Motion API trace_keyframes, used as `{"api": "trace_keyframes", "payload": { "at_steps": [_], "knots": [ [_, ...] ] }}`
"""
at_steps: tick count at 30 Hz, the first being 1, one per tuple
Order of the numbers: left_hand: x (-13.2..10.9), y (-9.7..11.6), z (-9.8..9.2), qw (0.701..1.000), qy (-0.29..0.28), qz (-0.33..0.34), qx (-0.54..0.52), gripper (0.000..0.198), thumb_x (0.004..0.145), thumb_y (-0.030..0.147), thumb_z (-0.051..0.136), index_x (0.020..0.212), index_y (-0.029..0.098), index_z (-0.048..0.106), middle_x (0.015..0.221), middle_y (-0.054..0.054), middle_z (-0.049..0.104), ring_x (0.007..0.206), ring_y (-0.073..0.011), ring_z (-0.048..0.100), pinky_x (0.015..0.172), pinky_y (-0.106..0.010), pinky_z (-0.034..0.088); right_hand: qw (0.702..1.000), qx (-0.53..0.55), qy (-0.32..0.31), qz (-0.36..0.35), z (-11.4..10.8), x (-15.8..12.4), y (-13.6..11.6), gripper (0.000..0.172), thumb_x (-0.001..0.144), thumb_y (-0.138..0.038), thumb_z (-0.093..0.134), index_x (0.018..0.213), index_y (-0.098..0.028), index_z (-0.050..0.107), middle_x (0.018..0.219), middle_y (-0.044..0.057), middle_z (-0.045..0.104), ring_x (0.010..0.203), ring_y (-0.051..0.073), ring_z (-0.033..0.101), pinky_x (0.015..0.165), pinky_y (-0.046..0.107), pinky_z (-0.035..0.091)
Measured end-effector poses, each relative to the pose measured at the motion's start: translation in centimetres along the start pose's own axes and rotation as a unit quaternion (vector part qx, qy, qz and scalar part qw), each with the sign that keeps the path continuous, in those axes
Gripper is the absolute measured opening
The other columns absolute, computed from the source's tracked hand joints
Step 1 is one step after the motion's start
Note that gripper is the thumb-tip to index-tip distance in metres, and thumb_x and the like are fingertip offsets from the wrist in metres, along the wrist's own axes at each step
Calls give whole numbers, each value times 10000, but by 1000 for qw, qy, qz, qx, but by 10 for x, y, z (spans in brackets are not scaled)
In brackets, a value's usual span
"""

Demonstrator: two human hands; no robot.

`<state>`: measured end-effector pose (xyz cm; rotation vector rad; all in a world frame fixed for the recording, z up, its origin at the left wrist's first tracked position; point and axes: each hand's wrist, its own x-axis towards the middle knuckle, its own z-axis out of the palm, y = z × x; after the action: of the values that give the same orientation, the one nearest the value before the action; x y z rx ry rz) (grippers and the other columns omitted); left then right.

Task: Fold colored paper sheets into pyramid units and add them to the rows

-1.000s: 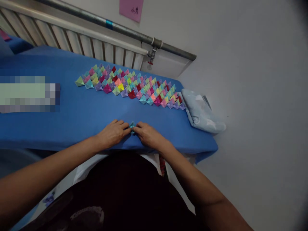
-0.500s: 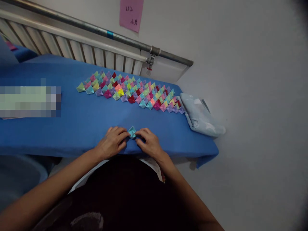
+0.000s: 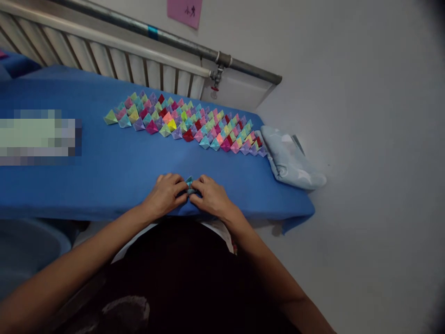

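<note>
Between my two hands, close to the near edge of the blue-covered surface (image 3: 114,185), is a small light-blue folded paper boat (image 3: 189,182). My left hand (image 3: 166,192) pinches it from the left with thumb and fingertips. From the right, the thumb and fingers of my right hand (image 3: 208,192) grip its other side. My fingers cover most of the paper, so only its upper point and a bit of its middle show. Beyond my hands stand many folded paper boats (image 3: 188,135) in pink, purple, green, yellow, red and blue, set in slanting rows.
A folded light-blue patterned cloth (image 3: 290,162) lies at the right end. Along the back run a white radiator (image 3: 139,72) and a metal pipe (image 3: 181,42) with a red-handled valve (image 3: 214,88). A blurred-out patch (image 3: 34,137) sits on the left. Below it is a blue basin (image 3: 31,250).
Both hands have closed in on the light-blue paper boat, hiding more of it, and the right hand has shifted left. The whole view has tilted slightly downward.
</note>
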<state>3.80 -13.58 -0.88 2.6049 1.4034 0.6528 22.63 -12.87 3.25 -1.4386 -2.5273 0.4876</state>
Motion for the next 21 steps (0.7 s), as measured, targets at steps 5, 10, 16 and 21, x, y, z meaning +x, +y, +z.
{"api": "trace_keyframes", "payload": {
  "at_steps": [5,10,16,21],
  "knots": [
    [-8,5,3,998,56,-14,-24,153,871,268,589,998,201,642,1027,-66,642,941,-236,574,819,-388,423,997,78,26,-11,4,-2,12,201,788,-209,619,985,-220,653,945,10,569,870,162,546,762,277,429],
    [-13,19,8,991,113,-61,-23,278,844,399,659,1020,201,576,992,-63,634,945,-248,579,824,-387,447,975,184,122,24,10,2,21,235,811,-147,550,1027,-179,637,981,29,610,749,126,560,774,278,467],
    [5,33,16,985,98,-138,34,242,828,347,652,981,186,556,928,-79,638,908,-275,597,803,-418,460,987,135,87,-24,12,28,12,449,833,-83,466,1233,-223,614,1193,53,670,1065,204,562,1003,397,383],
    [-4,11,10,983,128,-131,-30,229,839,225,530,1062,171,540,1008,-117,632,964,-280,599,861,-441,490,987,128,93,8,14,15,21,451,839,-75,458,1248,-199,601,1120,56,690,1046,196,579,996,385,387]
  ]
}}
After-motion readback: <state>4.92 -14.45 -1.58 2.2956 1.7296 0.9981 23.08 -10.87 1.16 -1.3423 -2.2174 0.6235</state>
